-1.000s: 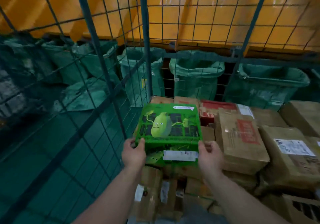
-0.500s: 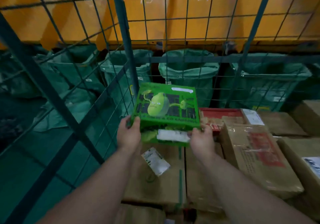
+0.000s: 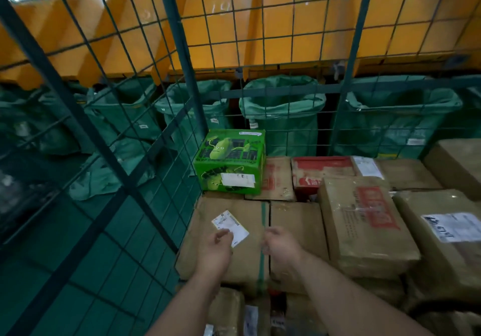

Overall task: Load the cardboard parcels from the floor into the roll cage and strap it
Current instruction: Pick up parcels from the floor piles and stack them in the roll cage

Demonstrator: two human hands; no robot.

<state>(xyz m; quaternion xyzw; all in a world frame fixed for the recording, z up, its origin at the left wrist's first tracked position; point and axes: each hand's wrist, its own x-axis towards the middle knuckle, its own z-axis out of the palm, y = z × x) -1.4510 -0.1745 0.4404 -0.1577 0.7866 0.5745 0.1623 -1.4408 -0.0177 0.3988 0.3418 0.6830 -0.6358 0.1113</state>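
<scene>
Half a second ago both hands gripped the green printed cardboard box with a cartoon gourd on its lid [image 3: 230, 164] by its sides, lifted above the stack. Now that box sits in the far left corner of the green wire-mesh roll cage [image 3: 182, 49], upright, its left side against the mesh and its white shipping label facing the viewer. Both hands have let go and drawn back towards the viewer, well short of the green box.

The left hand [image 3: 216, 251] is empty, fingers loosely curled. It hovers in front of the green box, over a wide brown cardboard carton with a green tape stripe [image 3: 250, 210]. Its fingertips overlap a small white label [image 3: 226, 222] stuck on that carton; whether they touch it cannot be told. The right hand [image 3: 279, 244] is also empty and loosely curled, slightly blurred, level with the left hand.

Just right of the green box lies a flat brown carton with red print [image 3: 276, 179], and beyond it a red-and-white carton [image 3: 320, 169]. Further right and nearer the viewer, a taller brown taped carton with a red panel [image 3: 364, 223] rises above its neighbours.

Behind the green box, outside the mesh, stand open green fabric sacks [image 3: 283, 112] below an orange panelled wall [image 3: 286, 31].
</scene>
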